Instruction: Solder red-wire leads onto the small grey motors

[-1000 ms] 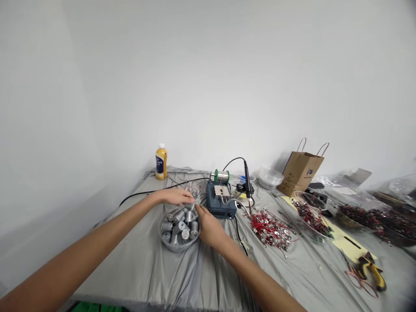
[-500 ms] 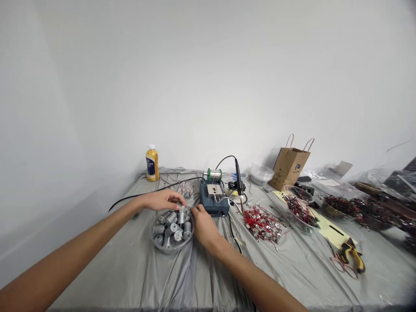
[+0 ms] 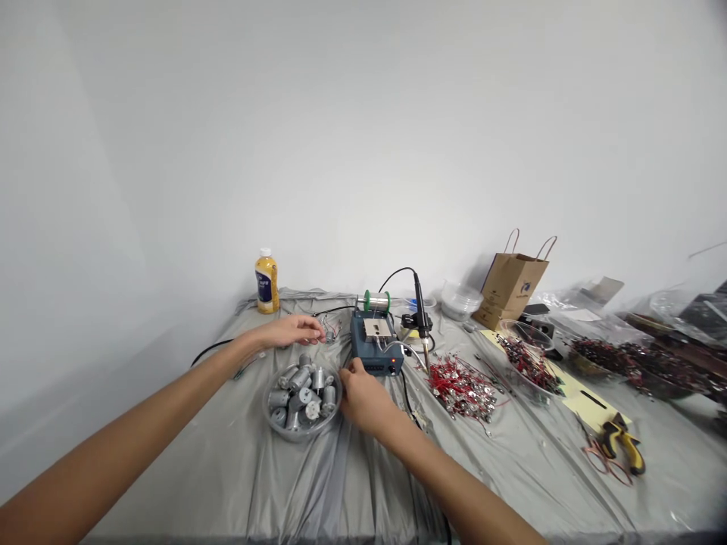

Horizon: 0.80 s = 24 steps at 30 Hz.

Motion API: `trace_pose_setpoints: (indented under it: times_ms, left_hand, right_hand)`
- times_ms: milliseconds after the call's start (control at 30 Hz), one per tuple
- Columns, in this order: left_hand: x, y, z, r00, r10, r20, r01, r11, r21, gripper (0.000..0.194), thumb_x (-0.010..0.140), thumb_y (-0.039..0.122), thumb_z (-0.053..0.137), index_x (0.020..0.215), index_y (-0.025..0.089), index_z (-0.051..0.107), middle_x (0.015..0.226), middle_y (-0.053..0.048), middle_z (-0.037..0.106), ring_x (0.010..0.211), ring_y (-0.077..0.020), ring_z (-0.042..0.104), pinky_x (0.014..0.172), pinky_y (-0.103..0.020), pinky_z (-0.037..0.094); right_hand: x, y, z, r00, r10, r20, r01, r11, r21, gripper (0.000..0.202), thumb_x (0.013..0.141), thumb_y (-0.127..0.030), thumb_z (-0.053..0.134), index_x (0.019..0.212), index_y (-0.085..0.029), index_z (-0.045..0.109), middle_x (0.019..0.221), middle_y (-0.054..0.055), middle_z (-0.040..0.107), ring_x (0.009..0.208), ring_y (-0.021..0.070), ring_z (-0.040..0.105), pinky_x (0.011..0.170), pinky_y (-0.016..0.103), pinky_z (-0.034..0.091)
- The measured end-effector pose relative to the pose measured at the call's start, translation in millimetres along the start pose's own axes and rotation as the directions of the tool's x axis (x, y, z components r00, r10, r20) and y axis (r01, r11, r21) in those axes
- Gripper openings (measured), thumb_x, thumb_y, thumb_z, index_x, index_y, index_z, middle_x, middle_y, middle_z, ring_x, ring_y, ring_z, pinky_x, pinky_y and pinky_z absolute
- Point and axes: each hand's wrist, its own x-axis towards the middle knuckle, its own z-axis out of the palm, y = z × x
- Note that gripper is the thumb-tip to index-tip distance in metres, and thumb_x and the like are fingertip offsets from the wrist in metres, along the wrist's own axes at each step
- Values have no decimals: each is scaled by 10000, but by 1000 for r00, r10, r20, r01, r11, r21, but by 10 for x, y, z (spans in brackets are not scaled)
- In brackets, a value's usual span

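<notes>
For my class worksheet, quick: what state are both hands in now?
Left hand: loosely open, no object visible in it.
Right hand: at the bowl; its grip cannot be told.

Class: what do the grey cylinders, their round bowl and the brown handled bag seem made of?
Grey cylinders: probably satin metal; soft highlights.
Clear round bowl: likely glossy plastic; see-through wall.
Brown handled bag: apparently matte paper; crisp folds.

The bowl (image 3: 301, 435) is round and of clear plastic, and it stands upright on the grey sheet (image 3: 227, 469). Inside it, many silver-grey metal cylinders (image 3: 305, 397) are heaped up to about the rim, in no order: some lie on the side, some are tilted, and several show a pale round end.
</notes>
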Motion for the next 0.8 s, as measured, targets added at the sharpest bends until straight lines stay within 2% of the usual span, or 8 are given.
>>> trace_pose_setpoints:
  times_ms: [100,167,267,433,533,633,733,800]
  left_hand:
    - [364,18,-22,982,-116,149,95,985,143,304,936,396,623,1090,136,654,1091,-87,703,949,-209,673,841,-393,546]
    - [599,50,29,942,-220,255,149,951,270,221,921,340,665,981,127,676,919,-45,704,803,-175,671,757,-360,561]
    - [829,88,156,878,-350,327,188,879,437,199,925,322,668,911,123,673,803,-12,675,691,-143,644,680,-320,560]
    - [908,57,303,836,-436,332,199,806,557,230,926,356,666,950,127,666,816,-12,678,680,-138,645,660,-308,564]
    - [923,32,350,820,-466,333,209,785,584,269,925,395,662,930,125,664,808,-14,677,672,-138,644,651,-305,564]
    - [957,39,399,809,-482,336,214,774,596,295,920,417,664,893,124,660,779,-9,669,644,-132,635,628,-296,558]
    - [982,60,451,824,-456,336,200,789,582,286,913,405,676,868,123,660,769,-6,665,633,-126,625,613,-286,550]
    - [987,63,477,858,-398,324,174,819,547,271,917,389,674,868,123,662,773,-5,665,641,-127,625,619,-286,549]
  right_hand:
    - [-76,-13,2,1000,14,17,-13,1000,-27,389,800,-42,496,1166,-139,583,1178,139,558,860,211,685,723,306,509]
    - [-135,-45,7,1000,22,19,-21,999,-44,411,799,-4,456,1165,-136,589,1169,139,577,900,224,687,745,318,527]
    - [-232,-114,27,999,39,23,-37,997,-61,397,814,-15,471,1177,-125,590,1148,150,598,923,236,687,747,324,547]
    - [-531,-189,123,997,26,75,-21,998,-64,445,706,-4,593,1137,-111,600,1123,160,610,849,261,696,686,340,554]
    - [-709,-165,187,996,4,93,0,999,-42,390,745,-50,596,1122,-148,591,1140,140,604,874,279,698,678,349,554]
    - [-781,-128,219,993,62,103,-56,997,-61,397,782,-34,551,1157,-162,574,1166,136,601,906,285,701,672,339,549]
    - [-795,-101,172,985,91,146,-77,992,-99,462,755,-8,564,1192,-161,563,1187,148,596,914,302,700,656,339,537]
    - [-806,-94,67,986,93,141,-81,993,-89,424,771,-22,572,1173,-156,570,1163,146,599,890,292,701,656,331,528]
